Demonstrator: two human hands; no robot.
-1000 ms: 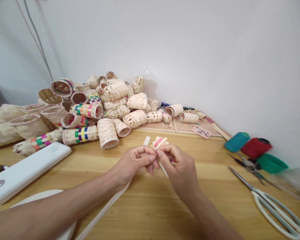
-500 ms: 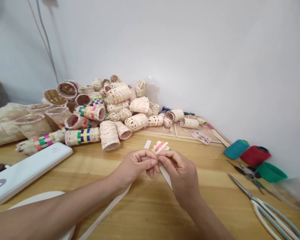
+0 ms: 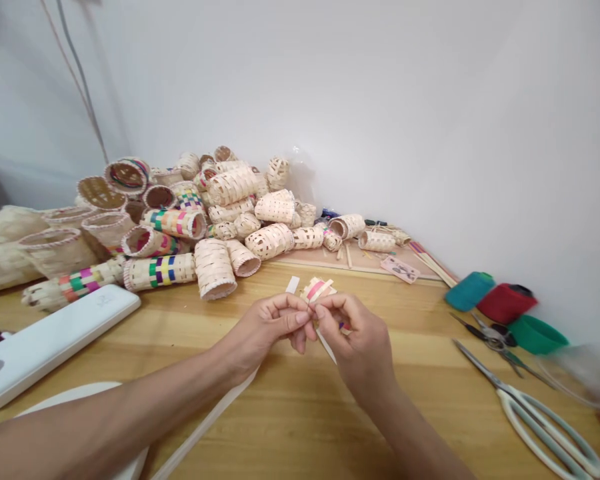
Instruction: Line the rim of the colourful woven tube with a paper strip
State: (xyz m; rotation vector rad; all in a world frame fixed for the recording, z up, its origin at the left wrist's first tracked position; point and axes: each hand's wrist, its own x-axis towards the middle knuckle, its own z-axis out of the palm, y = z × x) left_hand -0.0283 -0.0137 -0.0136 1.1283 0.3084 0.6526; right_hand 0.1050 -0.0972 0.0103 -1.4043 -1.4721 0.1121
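My left hand (image 3: 273,330) and my right hand (image 3: 357,340) meet above the table, thumb and forefinger of each pinched, tips almost touching. What sits between these fingertips is too small to make out; a thin dark line shows there. A small woven piece (image 3: 316,289) of pale strips with a pink band pokes out beyond the fingers. More of its colour shows at the curled fingers of my right hand, which partly hide it. A long white strip (image 3: 203,427) runs from the lower left beneath my left hand. Another stretch of white strip (image 3: 327,347) emerges between the hands.
Many woven bamboo baskets (image 3: 217,267) are heaped at the back left. A white power bank (image 3: 65,343) lies left. To the right are large scissors (image 3: 525,407), pliers (image 3: 495,340) and thread spools in teal (image 3: 469,291), red (image 3: 505,303) and green (image 3: 537,333).
The view has shifted slightly, so everything sits a little further left. Both hands keep their pinch at the woven piece; the fingertips have moved only slightly.
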